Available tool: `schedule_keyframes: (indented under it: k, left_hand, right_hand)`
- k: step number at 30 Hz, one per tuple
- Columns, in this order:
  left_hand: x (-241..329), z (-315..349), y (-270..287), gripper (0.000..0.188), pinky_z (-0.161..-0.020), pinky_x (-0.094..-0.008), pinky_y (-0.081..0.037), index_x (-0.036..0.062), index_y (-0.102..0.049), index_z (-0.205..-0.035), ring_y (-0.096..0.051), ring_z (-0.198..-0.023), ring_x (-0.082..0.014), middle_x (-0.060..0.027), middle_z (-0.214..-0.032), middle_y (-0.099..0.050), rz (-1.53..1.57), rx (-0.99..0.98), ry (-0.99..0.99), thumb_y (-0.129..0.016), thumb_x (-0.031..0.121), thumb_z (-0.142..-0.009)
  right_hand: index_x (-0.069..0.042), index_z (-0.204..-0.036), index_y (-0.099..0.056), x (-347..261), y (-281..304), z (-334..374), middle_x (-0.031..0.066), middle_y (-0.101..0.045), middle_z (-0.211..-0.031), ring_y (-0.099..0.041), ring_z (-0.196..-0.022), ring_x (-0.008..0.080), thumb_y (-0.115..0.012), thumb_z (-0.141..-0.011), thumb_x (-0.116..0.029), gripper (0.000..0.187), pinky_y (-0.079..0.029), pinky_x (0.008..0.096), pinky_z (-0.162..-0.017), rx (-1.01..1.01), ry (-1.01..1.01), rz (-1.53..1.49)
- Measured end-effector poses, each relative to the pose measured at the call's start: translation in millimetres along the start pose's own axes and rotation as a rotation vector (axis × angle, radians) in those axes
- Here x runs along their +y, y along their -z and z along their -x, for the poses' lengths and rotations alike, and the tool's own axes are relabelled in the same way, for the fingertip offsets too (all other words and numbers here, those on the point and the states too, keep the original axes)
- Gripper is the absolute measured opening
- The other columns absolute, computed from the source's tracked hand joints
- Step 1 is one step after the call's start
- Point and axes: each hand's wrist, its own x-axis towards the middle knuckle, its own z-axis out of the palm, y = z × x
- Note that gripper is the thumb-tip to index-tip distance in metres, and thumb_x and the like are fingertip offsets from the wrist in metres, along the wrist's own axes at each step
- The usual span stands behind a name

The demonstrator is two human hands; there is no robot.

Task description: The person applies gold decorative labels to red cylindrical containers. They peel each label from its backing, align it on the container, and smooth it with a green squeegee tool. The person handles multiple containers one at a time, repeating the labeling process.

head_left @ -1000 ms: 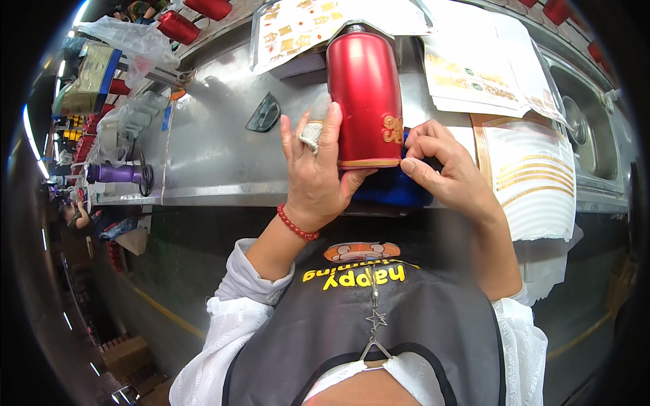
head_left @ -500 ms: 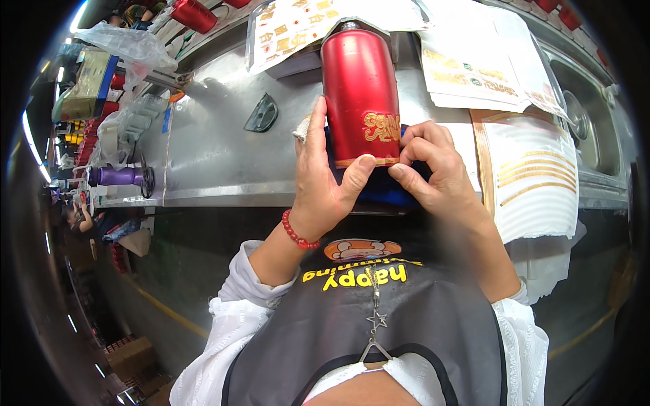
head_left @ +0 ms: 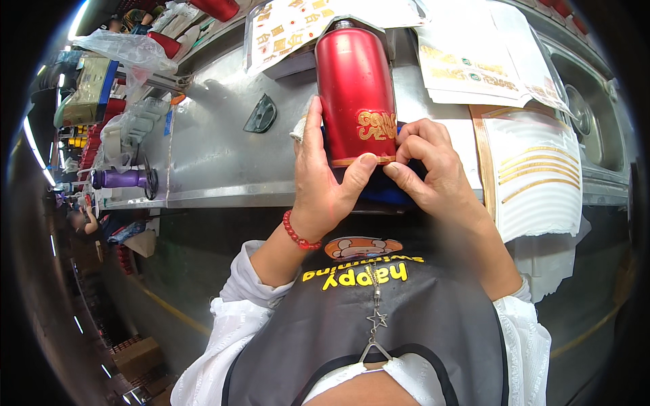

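Note:
A glossy red bottle (head_left: 353,81) with a bare metal neck leans away from me over the steel table. Gold ornamental lettering (head_left: 376,126) sits low on its right side, and a thin gold strip (head_left: 345,162) runs along its bottom edge. My left hand (head_left: 323,169) cups the left side, its thumb pressed on the strip. At the lower right my right hand (head_left: 430,162) bends its fingers against the bottle, thumb and forefinger close together at the strip's end. Whatever lies between those fingertips is hidden. Something dark blue under the bottle is mostly covered.
Sheets of gold decals (head_left: 467,68) lie at the back right, another decal sheet (head_left: 288,34) behind the bottle. Curved gold strips rest on white backing paper (head_left: 535,210) at right, near a sink (head_left: 596,128). A dark tape-cutter-like piece (head_left: 261,114) and a purple tool (head_left: 122,178) are at left.
The bottle has shifted slightly left, with both hands keeping their places on it. At the upper left, red bottles in the background have moved along.

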Motion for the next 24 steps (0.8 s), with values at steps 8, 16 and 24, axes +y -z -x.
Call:
schedule_keyframes:
  k: [8,16,24]
  left_hand:
    - [0.1,-2.4,3.2,0.091,-0.115,-0.043,-0.033,-0.0133,-0.023,-0.152,-0.042,-0.137,-0.0351,-0.0279,-0.147,-0.042,0.15,-0.007,0.01,-0.072,0.035,-0.094]
    - [-3.5,6.9,0.4,0.064,-0.119,-0.0466,-0.028,-0.0077,-0.039,-0.148,-0.047,-0.134,-0.0346,-0.0234,-0.145,-0.047,0.132,0.15,-0.124,-0.066,0.025,-0.099]
    - [-4.9,15.2,25.5,0.043,-0.125,-0.0583,-0.014,0.0258,-0.067,-0.126,-0.057,-0.124,-0.0207,0.0059,-0.118,-0.067,-0.795,0.027,-0.808,-0.07,0.011,-0.085]
  right_hand:
    - [-0.004,-0.082,-0.058,-0.5,0.3,0.1,0.0117,-0.057,-0.103,-0.053,-0.105,0.03,-0.078,-0.082,-0.01,0.021,-0.043,0.0393,-0.094,0.0,-0.002,-0.005]
    - [-0.003,-0.08,-0.061,-0.3,0.5,-0.6,0.0145,-0.057,-0.103,-0.052,-0.105,0.0335,-0.077,-0.082,-0.011,0.018,-0.044,0.0419,-0.093,-0.004,0.0,0.001]
    - [-0.004,-0.095,-0.063,4.2,4.1,6.0,0.0136,-0.061,-0.117,-0.056,-0.109,0.029,-0.073,-0.084,-0.004,0.016,-0.045,0.0385,-0.095,0.013,-0.002,-0.04]
